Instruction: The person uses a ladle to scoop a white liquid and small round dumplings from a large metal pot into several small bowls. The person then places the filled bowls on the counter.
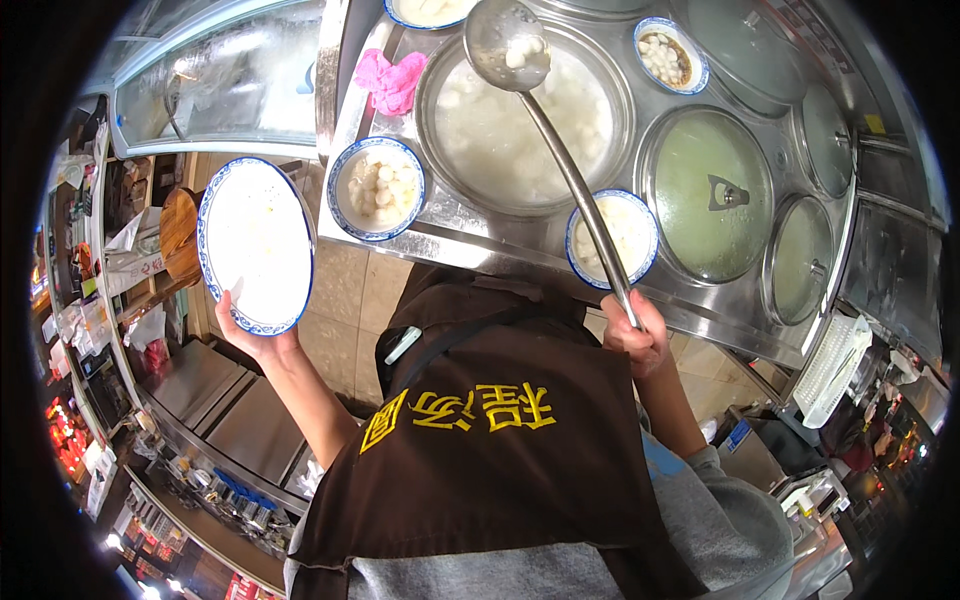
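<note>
My left hand (262, 336) grips the lower rim of a tilted white plate (262, 240) with a blue patterned border, and a few specks show on its face. Closed around the handle of a steel ladle (577, 184) is my right hand (637, 330). The ladle's bowl, over the far side of a round pot (517, 142) of cloudy liquid, carries several small white balls (521, 52). Beneath the handle stands a blue-rimmed bowl (600, 259) with pale contents. Another blue-rimmed bowl (376, 187), left of the pot, contains white balls.
Right of the pot are glass-lidded pots (694, 176) and a bowl of white pieces in brown liquid (664, 60). A pink cloth (390, 80) lies on the steel counter (480, 244). Another bowl (431, 11) sits at the back. A glass-topped case (225, 90) stands far left.
</note>
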Demonstrator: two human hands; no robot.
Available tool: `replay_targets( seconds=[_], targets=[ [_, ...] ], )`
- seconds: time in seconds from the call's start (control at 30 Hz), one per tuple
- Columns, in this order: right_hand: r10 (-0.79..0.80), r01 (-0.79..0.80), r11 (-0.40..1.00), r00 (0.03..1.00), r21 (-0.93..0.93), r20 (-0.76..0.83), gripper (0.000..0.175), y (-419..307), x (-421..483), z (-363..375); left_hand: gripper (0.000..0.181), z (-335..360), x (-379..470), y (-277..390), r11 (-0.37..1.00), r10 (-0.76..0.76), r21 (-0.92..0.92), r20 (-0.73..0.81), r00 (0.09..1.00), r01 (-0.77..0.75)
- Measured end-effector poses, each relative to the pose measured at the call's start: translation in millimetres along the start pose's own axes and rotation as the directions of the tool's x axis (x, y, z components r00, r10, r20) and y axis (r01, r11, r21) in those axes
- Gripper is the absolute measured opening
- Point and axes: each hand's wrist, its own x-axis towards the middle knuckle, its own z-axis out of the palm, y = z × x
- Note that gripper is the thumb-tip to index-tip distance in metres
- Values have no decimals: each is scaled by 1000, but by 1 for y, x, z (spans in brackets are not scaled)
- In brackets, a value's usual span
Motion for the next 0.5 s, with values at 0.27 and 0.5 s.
replay_targets(
  seconds=[0.27, 0.5],
  targets=[
    [-104, 79, 984, 982, -157, -159, 36, -12, -4, -4, 62, 4, 3, 4, 1000, 14, -6, 13, 1000, -14],
    [-250, 45, 882, 889, -468, -385, 36, -19, -10, 12, 65, 6, 5, 2, 1000, -13, -1, 31, 999, 13]
  ],
)
